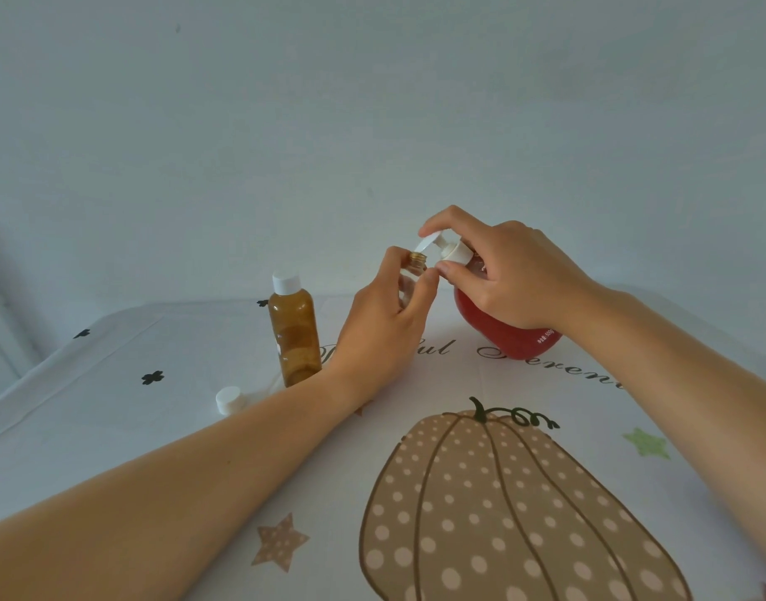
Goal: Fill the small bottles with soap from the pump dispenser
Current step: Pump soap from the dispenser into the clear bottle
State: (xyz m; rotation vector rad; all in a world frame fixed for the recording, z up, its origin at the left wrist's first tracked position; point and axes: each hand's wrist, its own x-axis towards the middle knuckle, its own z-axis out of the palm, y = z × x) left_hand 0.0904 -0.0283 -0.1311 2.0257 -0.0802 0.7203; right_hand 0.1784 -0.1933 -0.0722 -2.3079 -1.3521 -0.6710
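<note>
While the left hand curls its fingers and thumb round a small bottle, it holds the bottle upright and off the table, with the open threaded mouth just under the tip of the white spout. Most of the bottle is hidden inside that grip, so how full it is cannot be told, nor whether soap is running from the spout. The right hand grips the top of the pump dispenser: its forefinger bends over the pump head, its thumb touches the white collar below, and the other fingers curl round the neck. The dispenser is a rounded body of red soap standing on the table at three o'clock from the left hand, and the two hands nearly touch at the spout. At nine o'clock from the left hand stands a taller amber bottle, upright, closed with a white lid, just beside the left wrist. A loose white cap lies on the table at seven o'clock from the amber bottle, close to the left forearm. A pale tablecloth covers the table, printed with small dark clovers, stars, curly lettering and a large spotted pumpkin at five o'clock in the view. A plain pale wall fills the twelve o'clock half.
</note>
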